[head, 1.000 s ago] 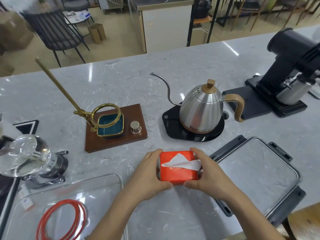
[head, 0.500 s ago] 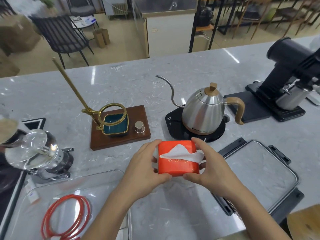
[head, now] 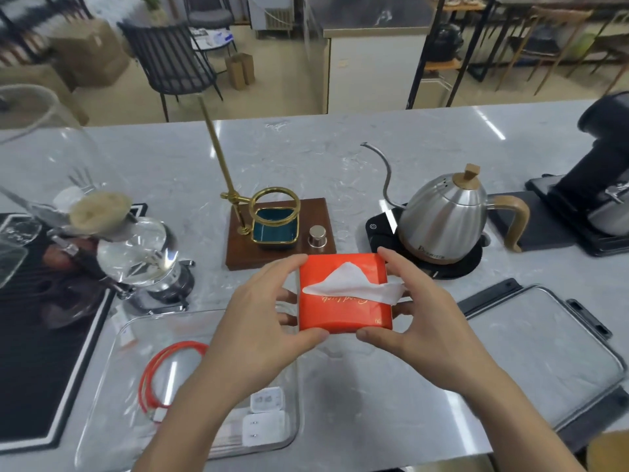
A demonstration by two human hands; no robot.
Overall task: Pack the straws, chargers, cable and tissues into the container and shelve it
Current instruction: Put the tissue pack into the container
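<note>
both hands, the left hand [head: 262,311] and right hand [head: 413,311], grip the red tissue pack [head: 343,294] by its sides above the bench [head: 340,158], likely to carry it level to the clear container [head: 102,403] toward the bench's near-left corner.

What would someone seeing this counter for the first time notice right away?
Most striking is the bright orange tissue pack, held at centre between the left hand and right hand, a white tissue poking out. Lower left, a clear container holds a coiled orange cable and white chargers. Behind the right hand, a steel gooseneck kettle stands on its black base.
</note>
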